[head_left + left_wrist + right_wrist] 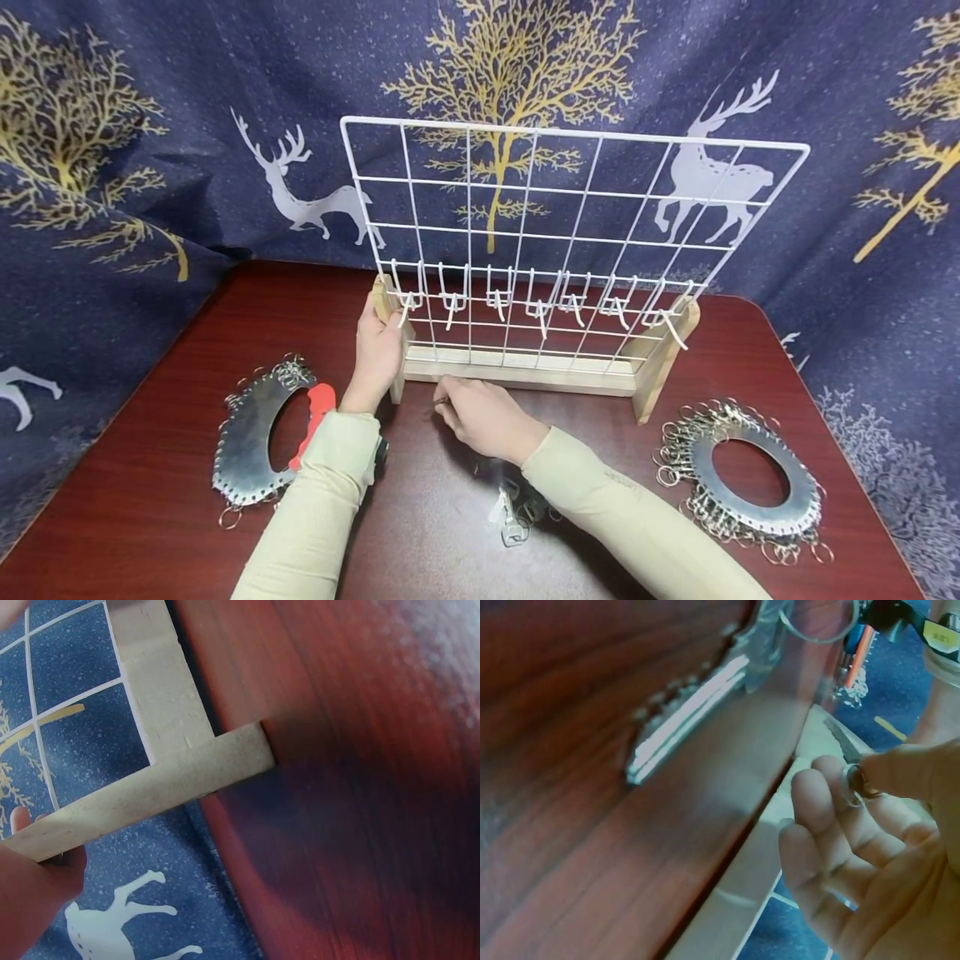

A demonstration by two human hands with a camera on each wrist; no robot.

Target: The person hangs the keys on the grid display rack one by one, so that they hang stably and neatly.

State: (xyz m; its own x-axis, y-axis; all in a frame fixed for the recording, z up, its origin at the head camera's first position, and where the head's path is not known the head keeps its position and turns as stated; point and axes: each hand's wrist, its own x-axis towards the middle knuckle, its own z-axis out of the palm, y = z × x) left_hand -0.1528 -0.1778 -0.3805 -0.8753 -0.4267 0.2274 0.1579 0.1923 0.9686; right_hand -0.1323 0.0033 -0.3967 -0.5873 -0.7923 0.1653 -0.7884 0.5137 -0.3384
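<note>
A white wire grid rack [525, 233] stands on a pale wooden base [517, 375], with several white hooks [540, 310] in a row along it. My left hand [377, 346] grips the rack's left wooden side post [172, 776], thumb and fingers on either side of it. In front of the base, my right hand [483, 417] pinches a small metal key [843, 739] by its ring [850, 786] between thumb and finger; the hand hides part of it. Under the right forearm, several loose keys [513, 532] with rings lie on the table.
At left lies a curved metal plate [243, 442] edged with key rings, a red handle [318, 412] beside it. A round metal plate [701, 467] ringed with many keyrings lies at right. A dark blue cloth [225, 50] with deer and trees hangs behind the red-brown table [150, 483].
</note>
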